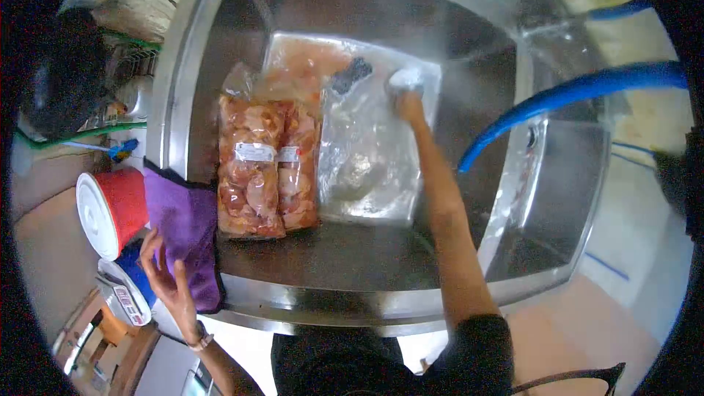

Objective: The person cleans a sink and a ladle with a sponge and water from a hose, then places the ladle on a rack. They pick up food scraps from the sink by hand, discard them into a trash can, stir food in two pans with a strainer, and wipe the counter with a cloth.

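Steel sink (381,257), white item (405,79) in right fingers (408,103)

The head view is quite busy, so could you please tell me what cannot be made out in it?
In the head view:
Right hand: blurred, as is the white thing at it; grip unclear.
Label on the left meat pack: print too small.
Right meat pack: partly hidden by the left one.
Dark thing in the sink: too blurred to identify.
Blue hose: cut off at the right edge.
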